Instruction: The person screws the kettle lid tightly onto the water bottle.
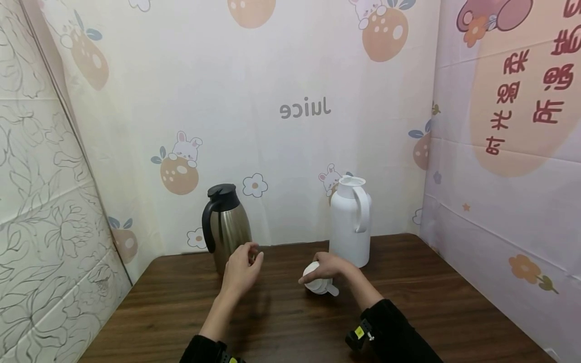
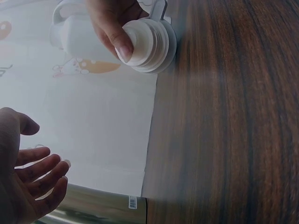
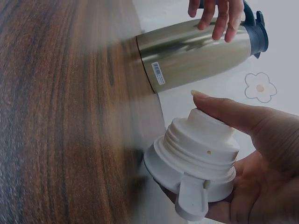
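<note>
My right hand (image 1: 331, 264) grips a white jug lid (image 3: 198, 144), thumb across its plug end and fingers under the flange. The lid is held upside down low over the table, threaded plug upward, its lever tab (image 3: 192, 198) sticking out at the side. Whether the flange touches the wood I cannot tell. Behind that hand a white vacuum jug (image 1: 350, 232) stands upright, its mouth uncovered and handle toward me. My left hand (image 1: 242, 269) hovers in front of a gold steel vacuum jug (image 1: 236, 227) with a black lid and handle. Its fingers are loosely bent around nothing.
Both jugs stand near the back edge of a dark wood table (image 1: 290, 322). A printed cloth (image 1: 290, 151) hangs right behind them, with more cloth walls on the left and right (image 1: 490, 212).
</note>
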Tool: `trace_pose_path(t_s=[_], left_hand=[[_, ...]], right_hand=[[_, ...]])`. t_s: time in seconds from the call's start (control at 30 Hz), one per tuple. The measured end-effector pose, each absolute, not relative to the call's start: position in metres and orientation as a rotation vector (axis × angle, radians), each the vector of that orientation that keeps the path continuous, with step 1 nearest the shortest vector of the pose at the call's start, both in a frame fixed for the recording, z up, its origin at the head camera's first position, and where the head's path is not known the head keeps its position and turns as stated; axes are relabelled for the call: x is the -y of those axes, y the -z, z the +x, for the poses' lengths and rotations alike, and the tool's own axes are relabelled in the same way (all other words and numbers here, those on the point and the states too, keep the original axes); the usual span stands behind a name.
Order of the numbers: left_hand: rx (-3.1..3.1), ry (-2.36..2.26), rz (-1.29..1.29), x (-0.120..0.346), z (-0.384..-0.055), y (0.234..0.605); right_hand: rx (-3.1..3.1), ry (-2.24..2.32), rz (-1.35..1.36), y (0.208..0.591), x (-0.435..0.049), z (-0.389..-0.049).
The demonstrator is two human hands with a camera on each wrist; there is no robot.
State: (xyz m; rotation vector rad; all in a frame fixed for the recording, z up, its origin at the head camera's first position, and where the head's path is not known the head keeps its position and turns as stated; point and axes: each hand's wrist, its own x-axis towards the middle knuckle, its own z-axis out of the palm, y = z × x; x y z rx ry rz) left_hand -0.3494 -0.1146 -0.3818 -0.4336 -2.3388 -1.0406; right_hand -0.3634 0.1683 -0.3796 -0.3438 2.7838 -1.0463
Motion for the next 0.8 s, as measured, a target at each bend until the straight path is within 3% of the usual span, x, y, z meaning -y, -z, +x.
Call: trace_pose_path(t_s=[0.27, 0.4, 0.57, 0.8], left_hand=[[2.342, 1.031, -0.451, 0.116, -0.351, 0.383], [2.339, 1.024, -0.451, 0.116, -0.351, 0.383], [2.343, 1.027, -0.445, 0.117, -0.351, 0.383], [2.354, 1.025, -0.447, 0.116, -0.352, 0.383]], right_hand=[[-2.726, 1.226, -0.345, 0.376, -0.170, -0.366], [-2.482, 1.533, -0.343, 0.375, -0.172, -0.372], [-2.002, 1.915, -0.478, 0.373, -0.179, -0.382], [-1.649, 2.092, -0.654, 0.362, -0.189, -0.383]])
